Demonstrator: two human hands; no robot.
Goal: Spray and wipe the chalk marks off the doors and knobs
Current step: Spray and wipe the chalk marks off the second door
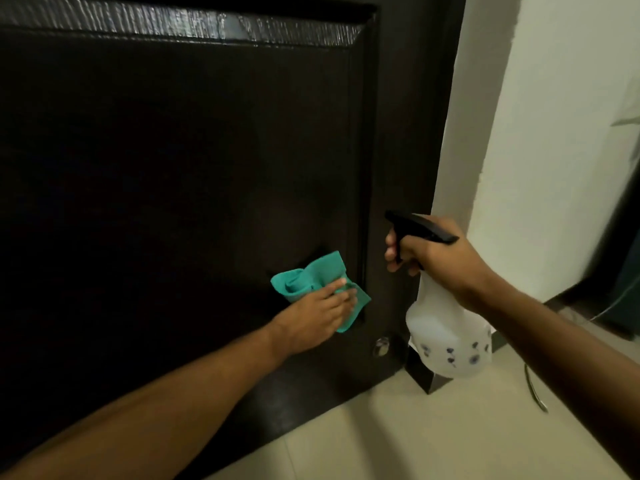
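Our left hand presses the teal cloth flat-fingered against the dark door; our right hand grips the spray bottle

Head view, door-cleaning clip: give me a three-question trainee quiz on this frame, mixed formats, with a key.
1. True or false: the left hand presses the cloth flat-fingered against the door.
2. What does the right hand grip? A) a sponge B) the spray bottle C) a brush
3. Fill in: the small metal knob sits ____ the cloth, near the door's lower corner.

Key: 1 true; 2 B; 3 below.
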